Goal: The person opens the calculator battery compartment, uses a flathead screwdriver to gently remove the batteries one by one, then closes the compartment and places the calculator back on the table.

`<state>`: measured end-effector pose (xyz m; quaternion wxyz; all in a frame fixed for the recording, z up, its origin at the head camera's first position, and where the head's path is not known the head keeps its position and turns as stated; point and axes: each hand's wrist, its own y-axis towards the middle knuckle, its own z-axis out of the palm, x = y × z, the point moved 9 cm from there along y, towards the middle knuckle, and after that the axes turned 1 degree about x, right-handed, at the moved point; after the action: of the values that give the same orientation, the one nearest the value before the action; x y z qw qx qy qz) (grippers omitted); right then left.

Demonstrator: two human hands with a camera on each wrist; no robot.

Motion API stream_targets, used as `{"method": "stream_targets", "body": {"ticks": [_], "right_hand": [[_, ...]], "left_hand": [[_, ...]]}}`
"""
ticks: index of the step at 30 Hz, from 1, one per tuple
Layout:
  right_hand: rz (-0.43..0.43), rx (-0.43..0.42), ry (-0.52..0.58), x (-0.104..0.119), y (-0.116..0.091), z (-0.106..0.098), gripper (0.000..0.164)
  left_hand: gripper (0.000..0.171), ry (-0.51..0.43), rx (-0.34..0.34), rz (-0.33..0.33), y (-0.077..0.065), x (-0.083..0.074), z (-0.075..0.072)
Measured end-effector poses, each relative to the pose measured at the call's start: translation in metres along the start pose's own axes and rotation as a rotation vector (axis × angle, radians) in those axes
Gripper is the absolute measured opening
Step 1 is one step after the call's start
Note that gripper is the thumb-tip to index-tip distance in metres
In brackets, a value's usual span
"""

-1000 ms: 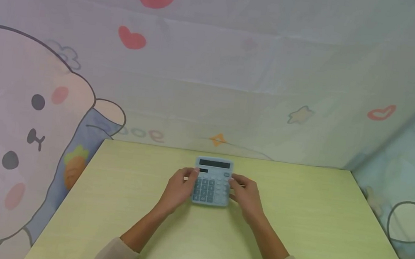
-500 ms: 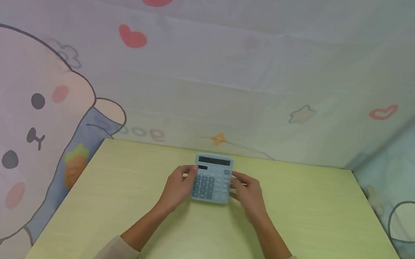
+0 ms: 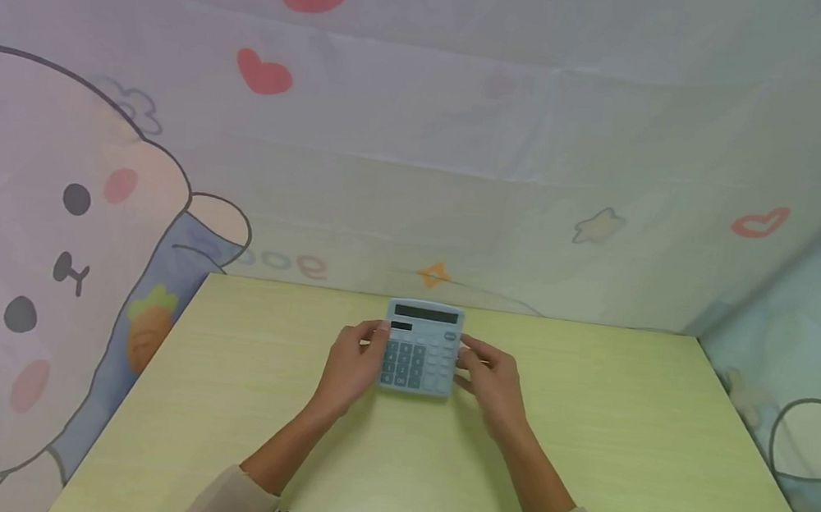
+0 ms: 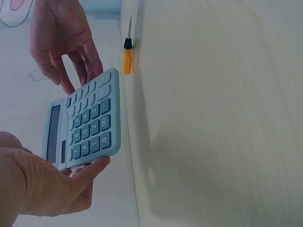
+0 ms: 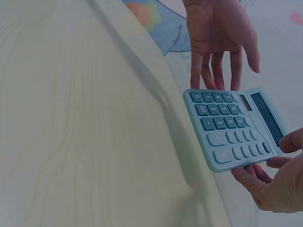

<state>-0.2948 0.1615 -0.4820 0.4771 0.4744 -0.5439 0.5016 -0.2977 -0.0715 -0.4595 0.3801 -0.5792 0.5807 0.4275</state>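
A light blue calculator with grey keys and a dark display is held between both hands above the yellow-green table. My left hand grips its left edge, thumb on the front and fingers behind. My right hand grips the right edge, thumb at the side and fingers underneath. In the wrist views the calculator is tilted and clear of the tabletop, casting a shadow on it.
A printed cloth backdrop with a cartoon rabbit, hearts and a star walls in the table's back and both sides. The table's far edge lies just behind the calculator. Beige sleeves show at the bottom.
Both hands have raised the calculator a little and carried it slightly toward the far edge. Their grips are unchanged.
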Motion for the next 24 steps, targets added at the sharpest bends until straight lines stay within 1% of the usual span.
{"method": "stream_targets", "body": {"ticks": [7,13,18,24], "right_hand": [[-0.002,-0.013,-0.023,0.002,-0.001,0.000,0.040],[-0.005,-0.014,-0.082,0.003,-0.001,-0.001,0.040],[-0.003,0.002,-0.138,0.006,-0.002,-0.002,0.041],[-0.005,0.021,-0.167,0.011,-0.003,-0.001,0.043]], "left_hand": [[0.053,0.000,-0.010,-0.004,0.000,0.001,0.000],[0.054,-0.018,-0.012,0.007,0.000,0.000,0.000],[0.057,-0.029,-0.012,0.016,0.001,-0.001,-0.001],[0.057,-0.016,-0.023,0.030,0.001,-0.002,-0.003]]}}
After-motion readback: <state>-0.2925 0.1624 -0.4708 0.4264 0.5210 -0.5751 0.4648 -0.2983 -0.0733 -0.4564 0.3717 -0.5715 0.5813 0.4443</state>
